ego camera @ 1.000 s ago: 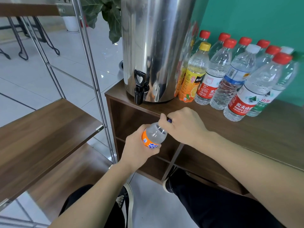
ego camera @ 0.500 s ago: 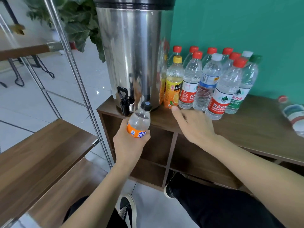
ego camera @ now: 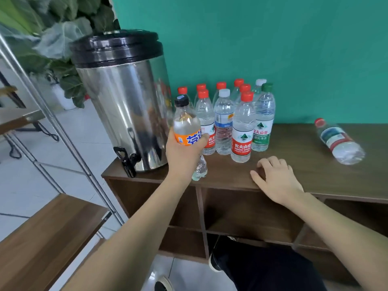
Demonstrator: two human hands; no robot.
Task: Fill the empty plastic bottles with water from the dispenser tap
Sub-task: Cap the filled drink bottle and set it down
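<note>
The left hand [ego camera: 184, 156] grips the capped orange-label bottle [ego camera: 187, 131], seemingly filled, just before the standing bottles [ego camera: 231, 120]; it likely needs setting down there. The right hand [ego camera: 275, 178] rests relaxed on the bench [ego camera: 315, 171].

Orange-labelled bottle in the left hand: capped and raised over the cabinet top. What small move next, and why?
Probably lower the orange-labelled bottle to stand beside the upright bottles: its black cap is on, the left hand holds it above the cabinet top, away from the tap.

dispenser [ego camera: 123, 97] left on cabinet [ego camera: 294, 164] | standing bottles [ego camera: 231, 118] right of it | lying bottle [ego camera: 338, 140] far right
</note>
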